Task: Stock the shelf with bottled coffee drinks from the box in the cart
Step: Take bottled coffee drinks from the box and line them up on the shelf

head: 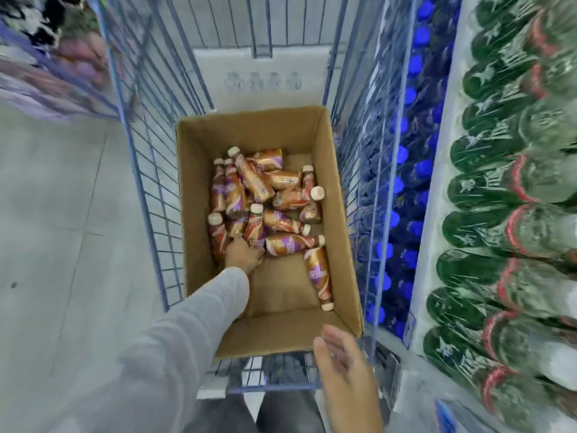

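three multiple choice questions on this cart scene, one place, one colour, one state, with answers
1. Where is the left hand relative to the cardboard box?
A. behind it
B. inside it, on the coffee bottles
C. under it

2. What colour are the caps in the box?
A. cream
B. blue
C. black

3. How is the right hand?
A. gripping a bottle
B. open, holding nothing
C. in a fist

Answers: 1 B, its sleeve reaches over the box wall; 2 A, the caps show pale; 3 B, its fingers are straight.
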A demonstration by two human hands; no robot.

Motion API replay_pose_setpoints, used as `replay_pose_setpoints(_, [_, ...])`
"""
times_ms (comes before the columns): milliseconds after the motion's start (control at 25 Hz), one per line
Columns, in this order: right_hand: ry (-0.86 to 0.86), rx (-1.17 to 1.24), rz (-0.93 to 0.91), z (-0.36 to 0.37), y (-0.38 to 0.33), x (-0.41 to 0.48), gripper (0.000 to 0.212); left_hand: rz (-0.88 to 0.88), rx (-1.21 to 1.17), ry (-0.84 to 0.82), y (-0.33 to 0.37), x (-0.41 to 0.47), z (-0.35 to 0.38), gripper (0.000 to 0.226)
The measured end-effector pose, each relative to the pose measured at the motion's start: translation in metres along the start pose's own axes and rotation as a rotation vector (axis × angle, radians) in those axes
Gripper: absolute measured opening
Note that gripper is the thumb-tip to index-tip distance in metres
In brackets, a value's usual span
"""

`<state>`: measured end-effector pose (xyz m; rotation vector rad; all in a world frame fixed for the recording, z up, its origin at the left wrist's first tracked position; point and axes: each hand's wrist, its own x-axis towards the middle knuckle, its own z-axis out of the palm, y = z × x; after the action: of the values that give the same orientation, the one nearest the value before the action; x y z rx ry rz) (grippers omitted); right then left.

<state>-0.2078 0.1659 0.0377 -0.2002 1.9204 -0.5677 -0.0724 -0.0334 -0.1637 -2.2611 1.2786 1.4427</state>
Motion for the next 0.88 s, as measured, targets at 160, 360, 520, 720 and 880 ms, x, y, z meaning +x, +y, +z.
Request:
replay_pose_setpoints(160, [-0.042, -0.023, -0.017, -0.002, -0.009, 0.017, 0.018, -0.032, 0.121, 0.066, -0.002, 0.015, 0.027, 0.09])
replay_pose_setpoints(360, [-0.094, -0.068, -0.05, -0.002, -0.025, 0.026, 0.019, -0.004, 0.159, 0.09, -0.001, 0.005, 0.021, 0.084])
replay_pose_setpoints(520, [-0.153, -0.102, -0.008, 0.005, -0.034, 0.04, 0.019, 0.034, -0.05, 0.082, -0.004, -0.031, -0.002, 0.071])
replay_pose_setpoints(720, [-0.23, -0.116, 0.115, 0.039, -0.047, 0.105, 0.022, 0.02, -0.419, -0.019, -0.018, -0.092, -0.041, 0.068])
replay_pose_setpoints(880, [-0.097, -0.067, 0.221, 0.076, -0.05, 0.172, 0.03, -0.017, -0.516, -0.062, -0.042, -0.129, -0.061, 0.073])
